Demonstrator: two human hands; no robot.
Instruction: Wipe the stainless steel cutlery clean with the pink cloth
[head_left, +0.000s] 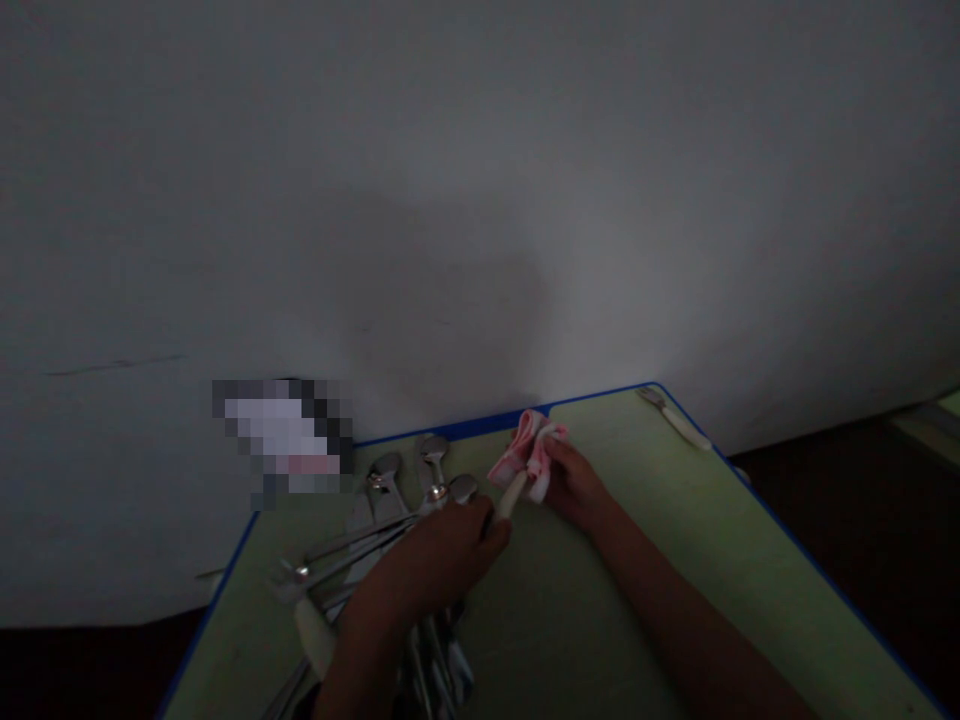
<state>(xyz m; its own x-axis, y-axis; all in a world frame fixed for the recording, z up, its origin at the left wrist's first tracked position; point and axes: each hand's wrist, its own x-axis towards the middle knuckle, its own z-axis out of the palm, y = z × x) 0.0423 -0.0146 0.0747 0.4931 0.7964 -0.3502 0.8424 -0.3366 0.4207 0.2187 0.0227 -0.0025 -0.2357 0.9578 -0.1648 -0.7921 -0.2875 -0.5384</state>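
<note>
Head view: pale wall (480, 150) behind green table (547, 630) edged in blue. Across table's left half, loose spread of metal cutlery (360, 553), partly hidden behind left forearm. Left hand (457, 545) closed around utensil; right hand (579, 485) pinching cloth. Bunched pink-and-white cloth (525, 450) near far edge, just beyond left fingertips. White-handled fork (679, 422) flat by far right corner. White-handled utensil (513, 496) slanting up into cloth, far end hidden.

The left hand (454, 545) grips with its back upward, near the right hand (576, 487), closed in a pinch
</note>
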